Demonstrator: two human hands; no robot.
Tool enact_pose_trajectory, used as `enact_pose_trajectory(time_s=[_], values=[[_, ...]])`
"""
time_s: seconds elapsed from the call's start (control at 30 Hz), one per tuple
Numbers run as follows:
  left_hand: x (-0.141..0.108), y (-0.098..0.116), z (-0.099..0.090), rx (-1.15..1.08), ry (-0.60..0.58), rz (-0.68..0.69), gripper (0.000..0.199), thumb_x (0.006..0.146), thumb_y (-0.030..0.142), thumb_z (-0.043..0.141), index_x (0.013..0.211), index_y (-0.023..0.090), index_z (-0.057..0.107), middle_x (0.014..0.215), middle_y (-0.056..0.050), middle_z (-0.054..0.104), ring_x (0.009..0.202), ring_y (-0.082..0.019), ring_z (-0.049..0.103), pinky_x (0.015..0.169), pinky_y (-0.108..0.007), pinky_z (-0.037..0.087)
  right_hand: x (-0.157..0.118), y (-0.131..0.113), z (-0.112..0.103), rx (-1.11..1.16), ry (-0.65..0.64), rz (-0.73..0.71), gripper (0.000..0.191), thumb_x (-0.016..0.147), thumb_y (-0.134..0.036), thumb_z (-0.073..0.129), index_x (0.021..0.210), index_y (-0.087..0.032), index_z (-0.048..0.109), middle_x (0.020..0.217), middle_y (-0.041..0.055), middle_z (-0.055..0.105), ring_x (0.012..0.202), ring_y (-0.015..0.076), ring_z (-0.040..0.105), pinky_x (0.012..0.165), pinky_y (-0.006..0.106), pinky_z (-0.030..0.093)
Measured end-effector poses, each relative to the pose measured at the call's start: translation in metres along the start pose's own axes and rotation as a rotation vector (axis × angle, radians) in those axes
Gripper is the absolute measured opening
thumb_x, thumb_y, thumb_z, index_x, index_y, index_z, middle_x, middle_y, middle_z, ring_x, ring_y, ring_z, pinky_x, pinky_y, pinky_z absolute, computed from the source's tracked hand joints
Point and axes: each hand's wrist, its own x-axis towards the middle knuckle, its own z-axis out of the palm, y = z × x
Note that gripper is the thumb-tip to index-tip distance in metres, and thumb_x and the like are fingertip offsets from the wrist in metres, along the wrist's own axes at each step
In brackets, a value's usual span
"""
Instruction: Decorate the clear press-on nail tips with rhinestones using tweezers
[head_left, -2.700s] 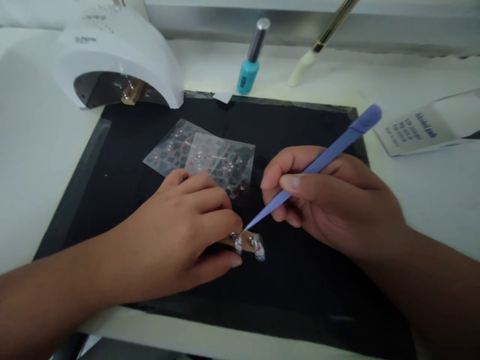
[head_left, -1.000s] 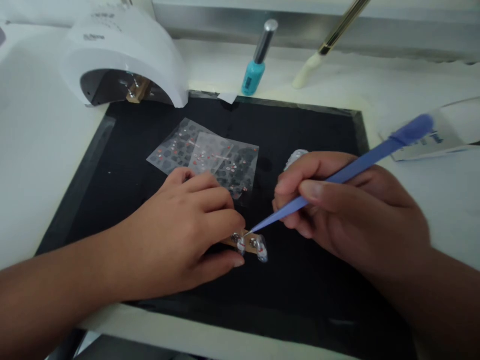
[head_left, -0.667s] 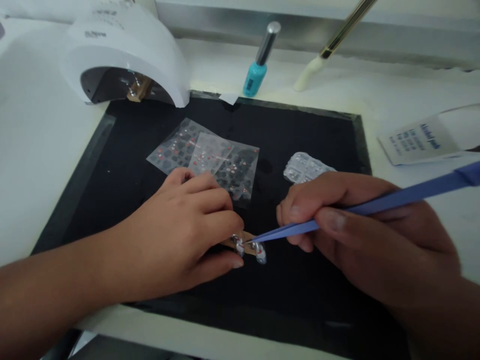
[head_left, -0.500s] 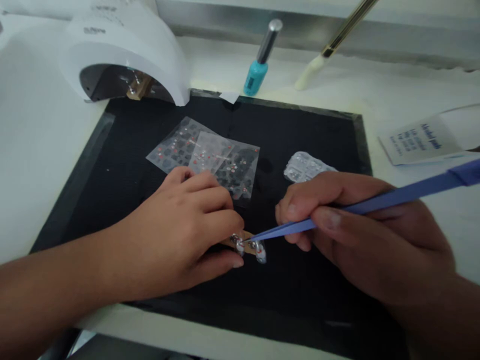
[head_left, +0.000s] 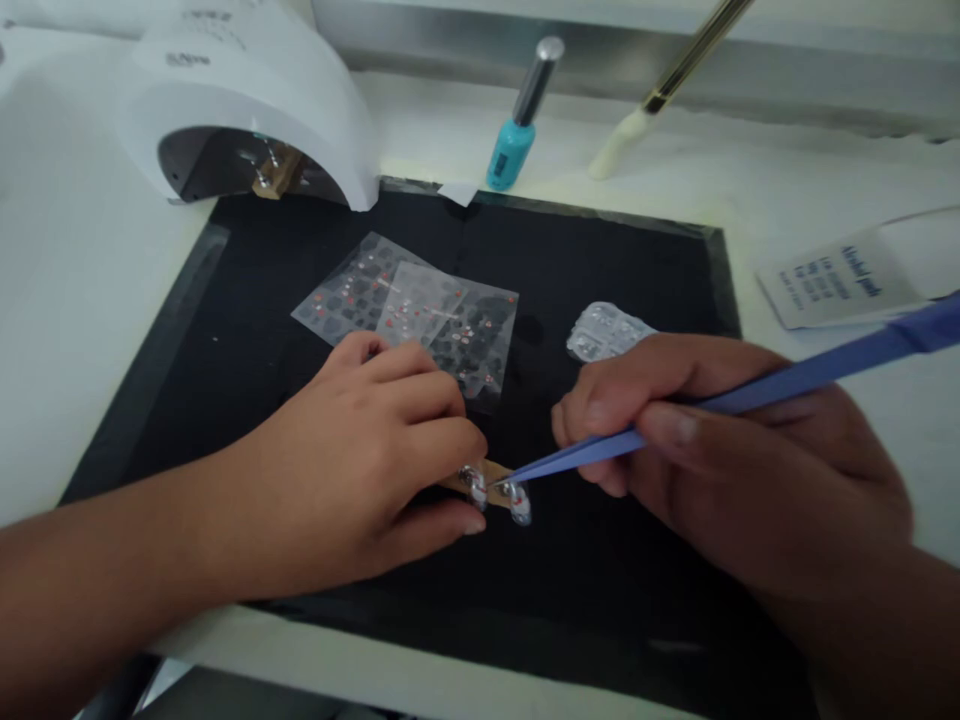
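My left hand (head_left: 367,450) is closed around a small wooden nail-tip holder (head_left: 495,470), its left part hidden under the fingers. At its front edge are two pale false nails with red marks: one false nail (head_left: 478,490) lies right by my left thumb and forefinger, and another false nail (head_left: 520,507) sits at the right end. Blue tweezers (head_left: 574,457) are pinched in my right hand (head_left: 735,460). Their fine point is at the holder, between the two nails; whether it touches anything is too small to tell.
Clear sticker sheets (head_left: 450,325) with red and white dots lie beyond my left hand on a black mat (head_left: 622,255). A clear plastic piece (head_left: 604,330) is partly behind my right hand. Further back are a white nail lamp (head_left: 247,70), a turquoise polish bottle (head_left: 511,152), a brush (head_left: 660,95) and an alcohol-pads box (head_left: 840,280).
My right hand and the tweezers have shifted slightly to the right and away from me, the point drawing a little off the left nail. My left hand is almost still.
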Motion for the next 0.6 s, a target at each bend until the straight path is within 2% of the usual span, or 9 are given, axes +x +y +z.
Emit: enact_pose_trajectory(time_s=[0.17, 0.3, 0.47, 0.6], values=[[-0.001, -0.001, -0.003, -0.018, 0.015, 0.012, 0.016, 0.091, 0.033, 0.065, 0.100, 0.021, 0.066, 0.099, -0.003, 0.065, 0.096, -0.024, 0.055, 0.083, -0.043, 0.034, 0.010, 0.001, -0.008, 0.135, 0.075, -0.118, 0.014, 0.076, -0.033, 0.081, 0.071, -0.021, 0.078, 0.051, 0.0006, 0.064, 0.041, 0.0134, 0.054, 0.041, 0.029, 0.040], [-0.001, -0.001, -0.006, -0.065, 0.039, 0.100, 0.012, 0.091, 0.028, 0.064, 0.100, 0.021, 0.067, 0.104, -0.005, 0.064, 0.097, -0.023, 0.054, 0.085, -0.044, 0.034, 0.019, 0.006, -0.019, 0.216, 0.030, -0.200, 0.012, 0.079, -0.028, 0.076, 0.071, -0.019, 0.078, 0.048, 0.0011, 0.063, 0.037, 0.0136, 0.050, 0.036, 0.029, 0.036], [0.000, -0.001, -0.003, -0.067, 0.052, 0.130, 0.013, 0.091, 0.026, 0.063, 0.100, 0.022, 0.070, 0.101, -0.005, 0.065, 0.097, -0.025, 0.054, 0.087, -0.047, 0.034, 0.021, 0.013, -0.025, 0.228, -0.024, -0.191, 0.012, 0.083, -0.027, 0.070, 0.075, -0.020, 0.076, 0.052, 0.0004, 0.064, 0.039, 0.0136, 0.051, 0.038, 0.029, 0.038], [-0.001, -0.002, -0.006, -0.040, 0.071, 0.128, 0.010, 0.089, 0.027, 0.064, 0.087, 0.019, 0.070, 0.101, -0.006, 0.066, 0.099, -0.026, 0.056, 0.088, -0.048, 0.036, 0.021, 0.015, -0.026, 0.231, -0.066, -0.176, 0.011, 0.083, -0.028, 0.071, 0.077, -0.020, 0.075, 0.054, 0.0002, 0.064, 0.041, 0.0129, 0.053, 0.040, 0.029, 0.040]])
